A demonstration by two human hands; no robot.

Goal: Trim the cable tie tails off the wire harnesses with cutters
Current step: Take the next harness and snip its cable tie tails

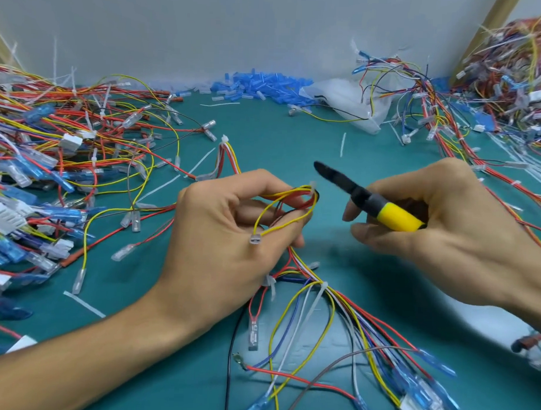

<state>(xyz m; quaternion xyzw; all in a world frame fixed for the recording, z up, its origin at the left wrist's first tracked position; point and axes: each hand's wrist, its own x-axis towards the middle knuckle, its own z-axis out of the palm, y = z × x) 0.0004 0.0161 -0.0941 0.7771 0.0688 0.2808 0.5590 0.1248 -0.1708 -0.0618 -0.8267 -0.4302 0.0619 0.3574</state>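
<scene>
Left hand (231, 234) pinching a harness (291, 191) loop near tabletop (280, 137) centre, tie (312, 185) at its 2 o'clock; right hand (446, 226), at 3 o'clock, gripping cutters (364, 199), whose blades should seat flush against the tie head.

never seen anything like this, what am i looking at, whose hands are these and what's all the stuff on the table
There is no machine here: it is one picture from a camera worn on a person's head, looking down at their own two hands. The left hand grips a looped bundle of coloured wires with a white cable tie at its top. The right hand holds cutters with a yellow handle, the dark tip pointing toward that tie but not touching it. Below is a green table. Piles of wires lie on the left and far right, a heap of small blue plastic pieces sits at the back, and thin white cut strips lie scattered.
</scene>
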